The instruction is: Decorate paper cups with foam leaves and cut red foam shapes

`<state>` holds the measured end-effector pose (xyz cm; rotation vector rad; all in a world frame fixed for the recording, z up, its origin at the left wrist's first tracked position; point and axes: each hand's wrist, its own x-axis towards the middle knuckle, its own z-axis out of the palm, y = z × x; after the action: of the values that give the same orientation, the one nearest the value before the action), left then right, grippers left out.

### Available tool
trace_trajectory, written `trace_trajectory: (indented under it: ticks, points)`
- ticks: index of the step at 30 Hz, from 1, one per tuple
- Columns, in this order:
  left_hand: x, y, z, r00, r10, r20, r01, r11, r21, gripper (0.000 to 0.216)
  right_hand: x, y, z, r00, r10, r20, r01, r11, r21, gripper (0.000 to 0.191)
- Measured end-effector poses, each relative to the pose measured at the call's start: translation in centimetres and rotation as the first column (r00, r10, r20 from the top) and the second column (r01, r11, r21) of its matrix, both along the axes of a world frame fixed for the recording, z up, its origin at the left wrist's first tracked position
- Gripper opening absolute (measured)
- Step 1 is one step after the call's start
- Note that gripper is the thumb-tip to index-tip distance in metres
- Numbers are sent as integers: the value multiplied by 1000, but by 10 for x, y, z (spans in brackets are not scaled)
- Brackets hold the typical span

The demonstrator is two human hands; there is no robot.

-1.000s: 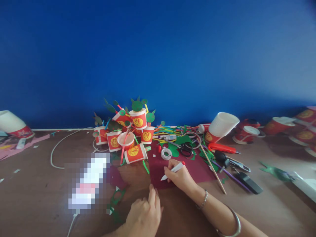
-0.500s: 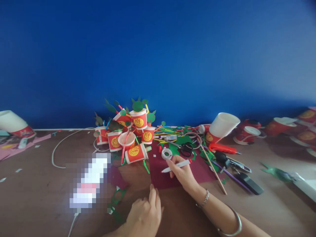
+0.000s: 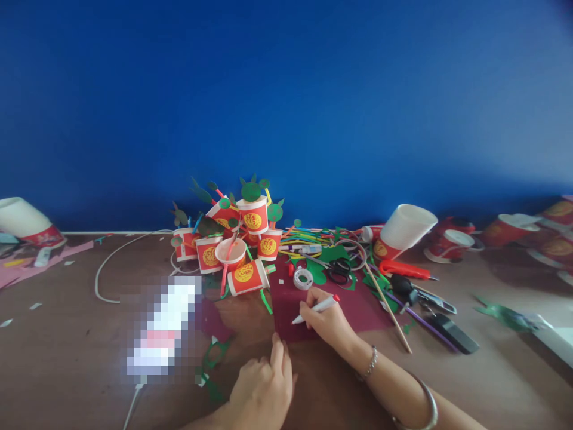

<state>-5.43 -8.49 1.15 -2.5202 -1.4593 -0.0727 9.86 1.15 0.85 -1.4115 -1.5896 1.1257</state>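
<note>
My right hand (image 3: 329, 322) is closed around a white marker (image 3: 314, 309) with a red cap end, its tip down on a dark red sheet of paper (image 3: 358, 307) lying on the brown table. My left hand (image 3: 264, 388) rests with its fingers loosely curled, fingertips pressing the near left edge of that sheet. A small roll of clear tape (image 3: 303, 279) lies on the sheet just beyond my right hand.
A cluster of red paper cups (image 3: 244, 239) with green cutouts and coloured straws stands behind the sheet. Black scissors (image 3: 338, 270), a wooden stick (image 3: 387, 307), a red cutter (image 3: 405, 270), a tipped white cup (image 3: 403, 230) and more cups (image 3: 514, 230) lie to the right. A white cable (image 3: 111, 263) runs at left.
The marker in my right hand lifted and levelled out half a second ago, then tilted back down with its tip on the dark red sheet. My left hand stayed put.
</note>
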Motion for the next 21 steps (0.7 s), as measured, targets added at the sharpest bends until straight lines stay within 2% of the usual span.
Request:
trace_trajectory:
  ticks: [17, 21]
  points:
    - [0, 1, -4, 1000, -8, 11, 8, 1000, 20, 40, -2, 2, -2, 997, -56, 52, 55, 998, 19, 22]
    - [0, 1, -3, 1000, -11, 13, 11, 1000, 14, 40, -1, 3, -2, 997, -73, 14, 73, 997, 13, 21]
